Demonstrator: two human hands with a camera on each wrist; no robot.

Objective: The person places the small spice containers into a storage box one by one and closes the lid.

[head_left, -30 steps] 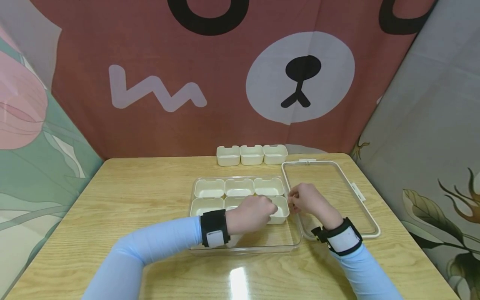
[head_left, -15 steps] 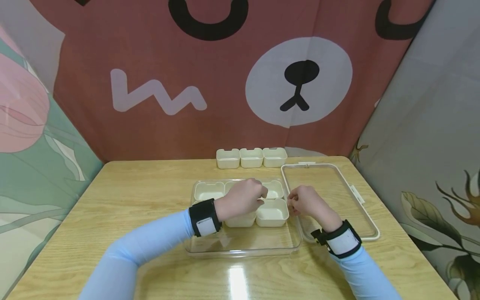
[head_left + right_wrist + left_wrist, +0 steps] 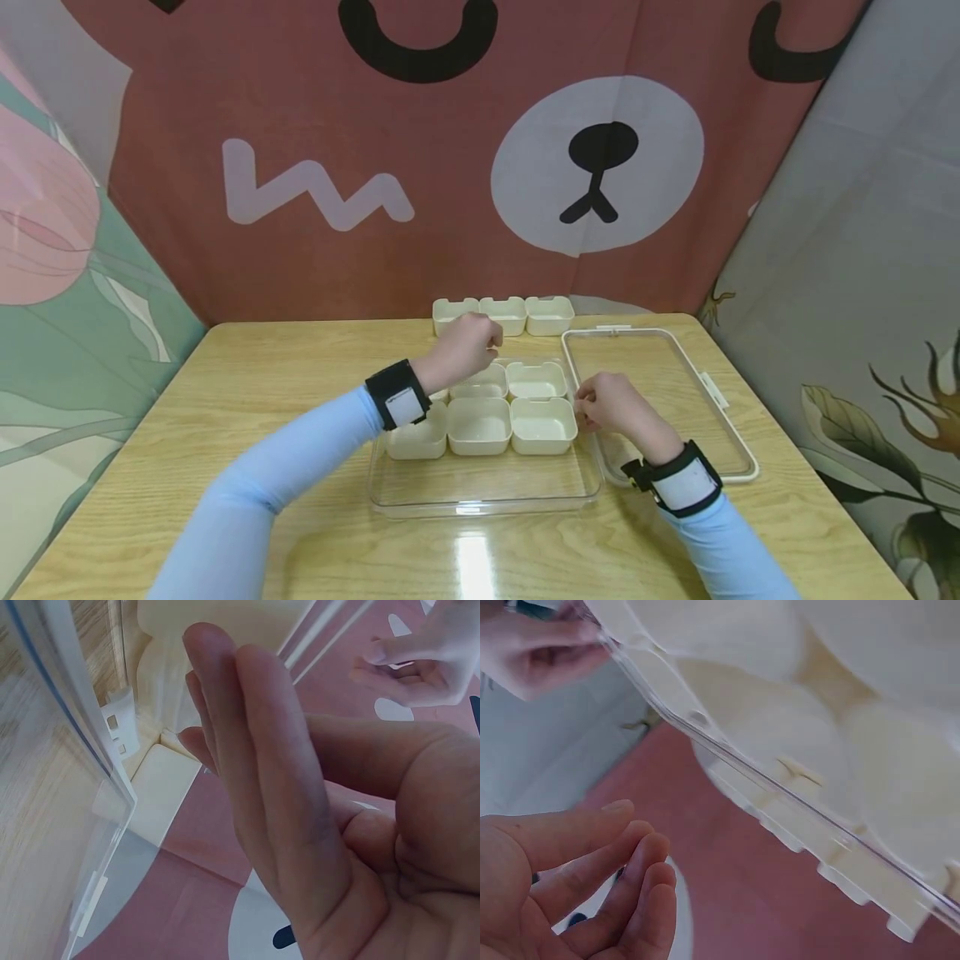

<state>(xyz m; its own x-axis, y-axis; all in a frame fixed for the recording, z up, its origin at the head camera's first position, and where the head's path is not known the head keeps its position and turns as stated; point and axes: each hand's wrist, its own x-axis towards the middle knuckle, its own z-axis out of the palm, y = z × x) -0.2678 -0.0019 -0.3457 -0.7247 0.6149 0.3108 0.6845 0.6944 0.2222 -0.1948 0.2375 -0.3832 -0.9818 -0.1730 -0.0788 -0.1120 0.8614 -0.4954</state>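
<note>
My left hand (image 3: 463,346) hovers near the back edge of the clear box, in front of the left and middle cups of the back row. In the left wrist view its fingers are loosely curved with nothing between them. Two rows of cream cups (image 3: 480,425) stand inside the clear box (image 3: 480,487), partly covered by my left forearm. My right hand (image 3: 618,408) is at the box's right edge. In the right wrist view its fingers (image 3: 289,750) are mostly straight beside the wall, and their exact contact is hidden.
Three more cream cups (image 3: 550,317) stand in a row at the table's back edge. A clear lid with a white rim (image 3: 743,446) lies right of the box, under my right hand. Printed curtains (image 3: 300,267) hang behind and beside the wooden table (image 3: 285,358).
My left hand has lifted off the front cups and moved back and left, toward the back row. The front cups show more fully now. My right hand has stayed put.
</note>
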